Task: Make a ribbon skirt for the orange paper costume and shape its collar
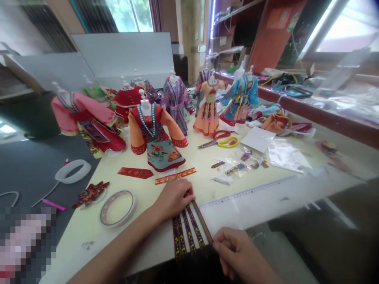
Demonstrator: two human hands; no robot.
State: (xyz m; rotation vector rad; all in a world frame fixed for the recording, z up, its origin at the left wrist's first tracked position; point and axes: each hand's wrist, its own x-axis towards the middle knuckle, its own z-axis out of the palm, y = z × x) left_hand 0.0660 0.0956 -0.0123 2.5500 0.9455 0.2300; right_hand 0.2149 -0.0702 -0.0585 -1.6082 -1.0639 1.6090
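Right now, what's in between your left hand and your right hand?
A narrow red-and-green strip runs from the left hand to the right hand, with dark patterned strips beside it. The head view shows this.

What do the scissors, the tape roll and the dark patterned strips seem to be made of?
Scissors: greyish blades suggest metal; smooth, bright handles, probably plastic.
Tape roll: smooth, pale edge, perhaps plastic film; printed inner ring resembles cardboard.
Patterned strips: narrow, matt look and repeating motifs suggest fabric ribbon, but no weave is clear.
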